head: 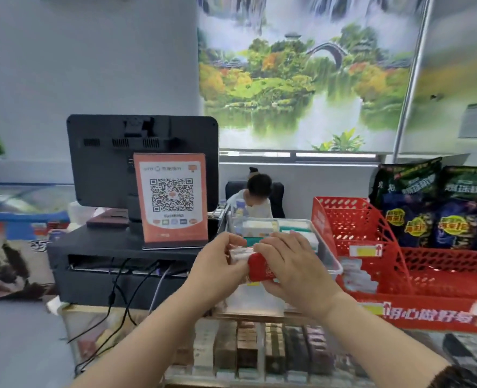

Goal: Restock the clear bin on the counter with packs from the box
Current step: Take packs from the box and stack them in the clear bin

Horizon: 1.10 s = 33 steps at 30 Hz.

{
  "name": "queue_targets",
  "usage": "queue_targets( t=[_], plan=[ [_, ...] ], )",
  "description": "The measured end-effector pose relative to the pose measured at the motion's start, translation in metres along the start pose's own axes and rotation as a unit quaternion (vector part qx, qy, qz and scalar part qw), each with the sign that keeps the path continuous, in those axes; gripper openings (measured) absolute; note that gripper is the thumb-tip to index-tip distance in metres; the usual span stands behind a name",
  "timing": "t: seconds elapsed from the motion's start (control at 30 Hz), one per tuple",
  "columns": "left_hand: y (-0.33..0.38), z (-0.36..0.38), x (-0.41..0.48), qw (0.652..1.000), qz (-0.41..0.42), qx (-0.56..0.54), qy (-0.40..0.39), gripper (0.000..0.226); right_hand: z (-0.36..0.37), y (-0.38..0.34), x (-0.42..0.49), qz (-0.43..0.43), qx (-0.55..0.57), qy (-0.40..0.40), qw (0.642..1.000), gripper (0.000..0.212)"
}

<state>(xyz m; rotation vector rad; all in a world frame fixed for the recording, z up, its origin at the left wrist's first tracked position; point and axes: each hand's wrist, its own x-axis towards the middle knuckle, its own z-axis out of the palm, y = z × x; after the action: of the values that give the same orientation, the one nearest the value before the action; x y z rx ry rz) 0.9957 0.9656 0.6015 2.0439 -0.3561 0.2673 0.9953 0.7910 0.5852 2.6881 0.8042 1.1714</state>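
We hold 2 packs together at the near left edge of the clear bin (333,263), which stands on the glass bench (97,329). Our left hand (217,266) has its grip clenched on a pale pack (238,254), fingers curled over its top. Our right hand (293,264) grips a red pack (262,271), fingers across it and thumb beneath. The 2 packs touch.

Farther back inside the bin lie white and teal packs (261,227). Just right of the bin stands a red mesh rack (354,219), with dark snack bags (441,211) to its far right. To the left, an orange QR code sign (173,197) stands before a black monitor (105,163). Under the bench glass, cartons (248,351) stand in rows.
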Motion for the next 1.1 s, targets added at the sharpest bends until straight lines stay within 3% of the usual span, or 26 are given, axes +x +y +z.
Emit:
queue_targets(
  t=[0.1,0.23,0.43,0.53,0.7,0.87,0.93,1.1],
  plan=[
    [0.002,0.001,0.023,0.997,-0.009,-0.070,-0.018,0.036,-0.001,0.020,0.018,0.042,-0.006,-0.041,0.998,0.070],
    [0.000,0.007,0.048,0.992,-0.024,-0.112,-0.044,0.045,0.004,0.044,0.038,0.077,0.017,-0.112,0.991,0.056],
    [-0.014,0.018,0.074,0.995,-0.030,-0.086,-0.050,0.047,0.026,0.094,0.056,0.172,0.090,-0.194,0.962,0.061],
    [-0.023,0.017,0.079,0.997,-0.030,-0.050,-0.043,0.043,0.043,0.122,0.059,0.193,0.055,-0.276,0.940,0.061],
    [-0.025,0.012,0.082,0.999,-0.026,-0.023,-0.034,0.039,0.090,0.147,0.059,0.210,0.107,-0.453,0.860,0.058],
    [-0.027,0.010,0.077,0.999,-0.030,0.000,-0.022,0.037,0.139,0.147,0.046,0.142,0.042,-0.597,0.788,0.037],
    [-0.030,0.011,0.074,0.999,-0.033,0.008,-0.021,0.036,0.151,0.145,0.039,0.126,0.023,-0.631,0.765,0.031],
    [-0.033,0.015,0.067,0.999,-0.048,0.005,-0.022,0.032,0.165,0.144,0.030,0.163,0.023,-0.657,0.736,0.044]
  ],
)
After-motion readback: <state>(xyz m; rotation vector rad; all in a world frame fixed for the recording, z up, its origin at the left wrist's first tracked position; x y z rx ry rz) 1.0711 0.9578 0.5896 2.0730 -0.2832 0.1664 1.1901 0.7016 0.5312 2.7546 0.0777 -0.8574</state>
